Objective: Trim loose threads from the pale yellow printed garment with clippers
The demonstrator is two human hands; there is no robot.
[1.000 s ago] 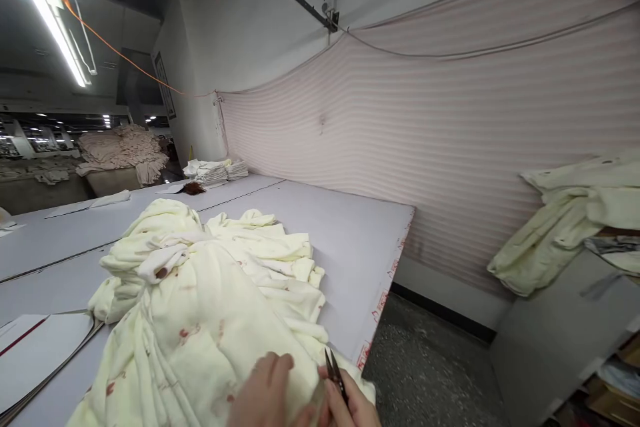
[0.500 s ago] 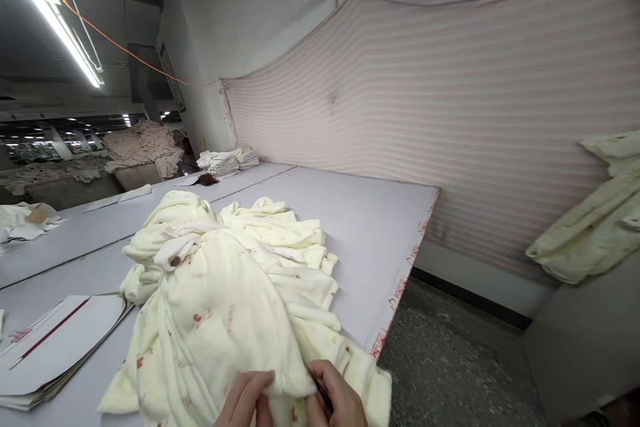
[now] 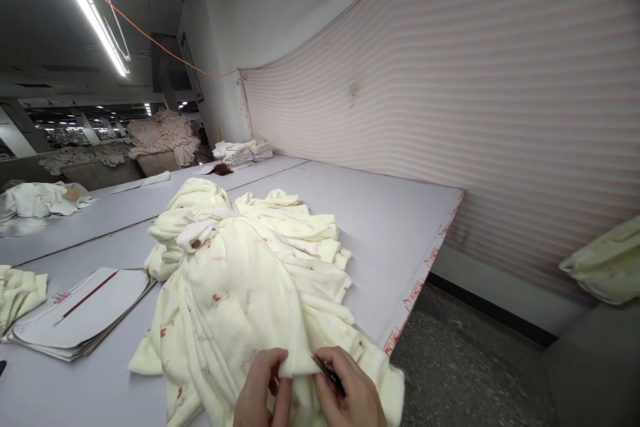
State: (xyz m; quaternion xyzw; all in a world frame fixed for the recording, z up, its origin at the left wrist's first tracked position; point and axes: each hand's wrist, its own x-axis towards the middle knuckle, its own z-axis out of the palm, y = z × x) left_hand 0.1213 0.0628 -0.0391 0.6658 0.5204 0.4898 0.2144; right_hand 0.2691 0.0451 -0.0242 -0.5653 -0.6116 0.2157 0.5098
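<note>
A heap of cream-coloured soft garments [image 3: 235,293] with small reddish prints lies on the table in front of me. My left hand [image 3: 263,387] pinches the hem of the top piece between thumb and fingers. Close beside it on the right, my right hand [image 3: 353,390] is closed around small dark thread snips [image 3: 330,373], whose pointed tip lies against the edge of the cloth. Most of the snips is hidden in the fingers.
Left of the heap, a stack of paper patterns [image 3: 90,310] carries a dark red pen [image 3: 85,298]. Folded white cloths [image 3: 243,153] stand at the far end. The table edge [image 3: 423,273] drops to a grey floor on the right; more cream cloth [image 3: 607,263] hangs beyond.
The view has swung left and slightly down. Both hands stay at the hem; the snips' tip now shows more clearly at the cloth edge.
</note>
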